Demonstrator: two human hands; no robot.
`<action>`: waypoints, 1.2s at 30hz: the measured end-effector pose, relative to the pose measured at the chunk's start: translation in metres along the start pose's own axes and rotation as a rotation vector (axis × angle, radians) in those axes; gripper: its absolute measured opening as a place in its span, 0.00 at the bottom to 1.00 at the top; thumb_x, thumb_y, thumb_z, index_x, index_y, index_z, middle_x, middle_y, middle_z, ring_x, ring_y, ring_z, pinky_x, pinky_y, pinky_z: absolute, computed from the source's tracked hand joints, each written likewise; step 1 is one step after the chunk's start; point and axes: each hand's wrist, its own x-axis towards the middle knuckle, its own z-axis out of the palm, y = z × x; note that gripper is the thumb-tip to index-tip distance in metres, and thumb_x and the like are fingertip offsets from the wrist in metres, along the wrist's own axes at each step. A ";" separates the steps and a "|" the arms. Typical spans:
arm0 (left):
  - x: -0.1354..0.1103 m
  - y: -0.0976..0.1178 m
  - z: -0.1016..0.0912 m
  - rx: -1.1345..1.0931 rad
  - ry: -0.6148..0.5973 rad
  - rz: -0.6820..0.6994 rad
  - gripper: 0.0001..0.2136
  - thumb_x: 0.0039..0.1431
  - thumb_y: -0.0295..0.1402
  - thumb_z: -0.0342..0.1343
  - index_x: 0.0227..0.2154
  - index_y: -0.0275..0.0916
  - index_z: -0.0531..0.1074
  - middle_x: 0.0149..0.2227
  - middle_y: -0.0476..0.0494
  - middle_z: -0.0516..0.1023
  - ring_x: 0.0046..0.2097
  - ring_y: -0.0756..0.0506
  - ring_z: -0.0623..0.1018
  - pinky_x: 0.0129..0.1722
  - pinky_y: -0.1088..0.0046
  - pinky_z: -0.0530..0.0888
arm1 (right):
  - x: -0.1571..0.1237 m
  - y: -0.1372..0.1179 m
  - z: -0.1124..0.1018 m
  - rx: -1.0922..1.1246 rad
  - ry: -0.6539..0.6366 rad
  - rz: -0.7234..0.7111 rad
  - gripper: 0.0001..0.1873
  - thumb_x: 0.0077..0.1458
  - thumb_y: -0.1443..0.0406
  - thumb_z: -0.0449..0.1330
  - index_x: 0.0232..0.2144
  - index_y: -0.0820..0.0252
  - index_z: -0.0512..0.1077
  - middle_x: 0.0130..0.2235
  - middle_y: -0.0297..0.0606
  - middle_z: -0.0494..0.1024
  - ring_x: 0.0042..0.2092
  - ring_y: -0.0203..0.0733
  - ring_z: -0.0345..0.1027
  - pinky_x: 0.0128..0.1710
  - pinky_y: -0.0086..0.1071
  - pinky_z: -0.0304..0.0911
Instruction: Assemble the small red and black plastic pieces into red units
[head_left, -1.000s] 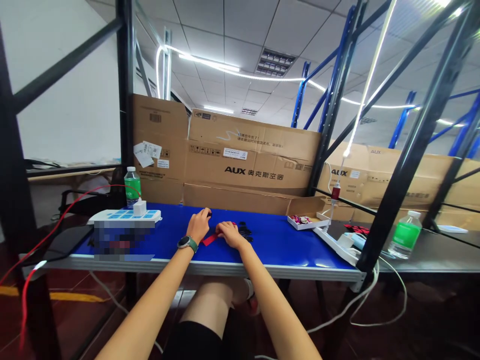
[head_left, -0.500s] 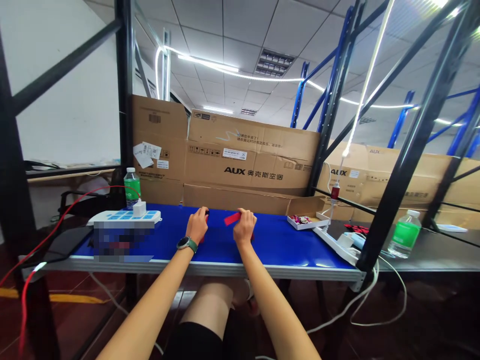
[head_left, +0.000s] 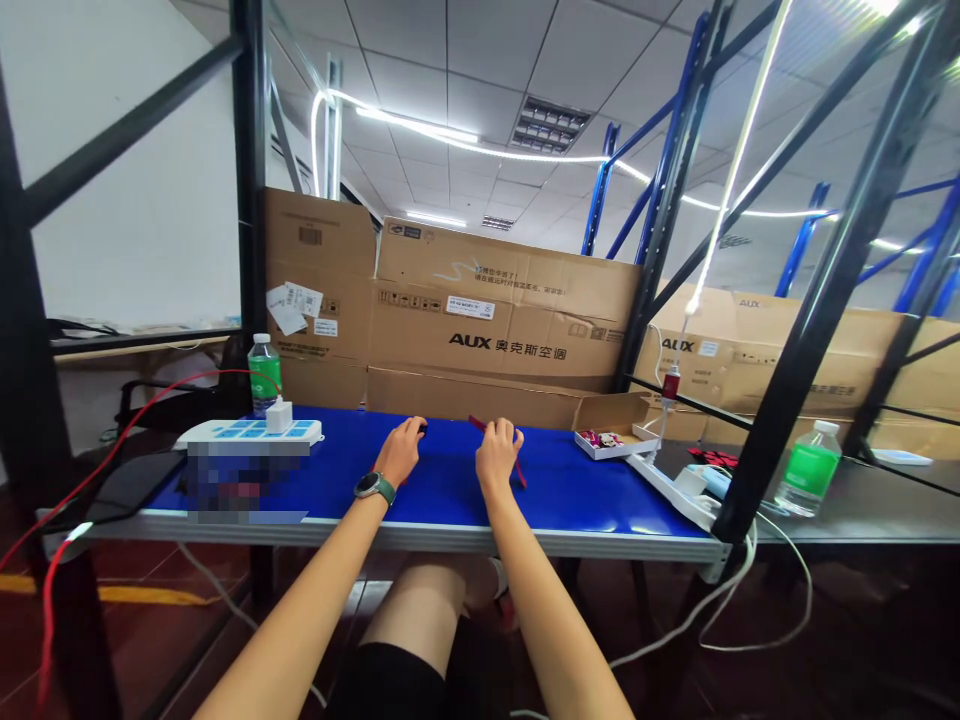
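The person's left hand (head_left: 400, 451) is curled shut around a small dark object (head_left: 423, 428), nearly all of it hidden, so I can't tell what it is. The right hand (head_left: 496, 455) grips a thin red strip (head_left: 517, 472) partway along, its ends poking out on either side of the fingers, which keeps it slanted across the palm. Both hands sit a little apart over the blue-topped bench (head_left: 570, 490), with a white tray (head_left: 604, 440) off to the right and a power strip (head_left: 247, 431) to the left.
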 end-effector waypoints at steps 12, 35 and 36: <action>-0.003 0.006 -0.006 -0.270 -0.145 -0.013 0.10 0.63 0.30 0.53 0.47 0.43 0.72 0.38 0.47 0.82 0.43 0.46 0.80 0.46 0.70 0.74 | -0.005 -0.006 0.023 0.198 -0.291 -0.226 0.16 0.67 0.69 0.43 0.46 0.55 0.70 0.44 0.40 0.77 0.46 0.43 0.66 0.49 0.37 0.47; -0.005 0.002 0.000 -0.512 -0.300 -0.014 0.07 0.60 0.33 0.56 0.38 0.41 0.77 0.36 0.47 0.83 0.38 0.46 0.81 0.41 0.73 0.74 | -0.006 -0.004 0.048 0.458 -0.487 -0.415 0.16 0.60 0.73 0.47 0.42 0.53 0.70 0.36 0.32 0.78 0.44 0.43 0.68 0.49 0.38 0.47; -0.006 0.002 0.001 -0.499 -0.294 -0.016 0.07 0.60 0.33 0.56 0.38 0.41 0.77 0.35 0.47 0.83 0.38 0.46 0.81 0.41 0.73 0.74 | -0.006 -0.004 0.047 0.488 -0.489 -0.406 0.15 0.61 0.72 0.47 0.44 0.53 0.69 0.36 0.32 0.78 0.44 0.44 0.68 0.49 0.38 0.48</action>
